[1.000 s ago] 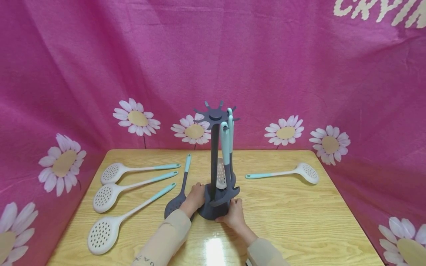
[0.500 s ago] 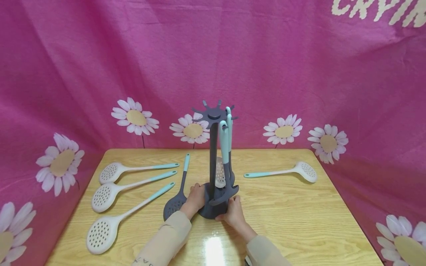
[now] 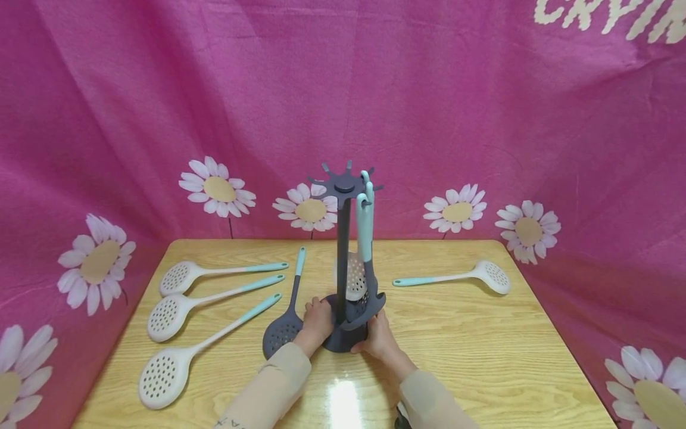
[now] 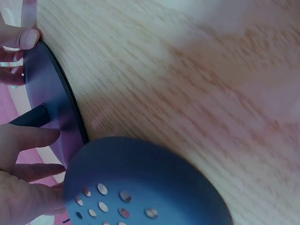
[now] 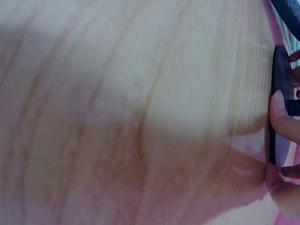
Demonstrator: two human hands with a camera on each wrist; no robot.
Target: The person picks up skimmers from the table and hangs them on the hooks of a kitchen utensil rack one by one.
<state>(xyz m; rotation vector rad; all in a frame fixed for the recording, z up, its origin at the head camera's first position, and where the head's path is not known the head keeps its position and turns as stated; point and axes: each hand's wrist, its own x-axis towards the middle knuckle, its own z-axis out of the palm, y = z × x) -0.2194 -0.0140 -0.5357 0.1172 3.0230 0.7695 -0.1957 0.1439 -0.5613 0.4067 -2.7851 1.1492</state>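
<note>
Both hands hold the round dark base of a utensil stand (image 3: 342, 256) in the middle of the table. My left hand (image 3: 318, 322) grips the base at its left side, and its fingers (image 4: 35, 140) reach over the base in the left wrist view. At the right side my right hand (image 3: 378, 338) grips the rim, with the thumb (image 5: 280, 105) against the edge. From the star-shaped top hang a dark-headed utensil (image 3: 365, 232) with a mint handle, another mint handle (image 3: 370, 189) mostly behind it, and a pale skimmer (image 3: 356, 277) at the back.
A dark skimmer (image 3: 282, 333) lies right beside the left hand. Further left are three white skimmers, the nearest (image 3: 163, 378) close to the table's left edge. One white skimmer (image 3: 491, 277) lies at the right. A pink cloth (image 3: 343, 89) with daisies surrounds the table.
The stand has turned slightly between the hands: the top hooks have shifted round and the two front mint handles now overlap. The loose skimmers stay in place.
</note>
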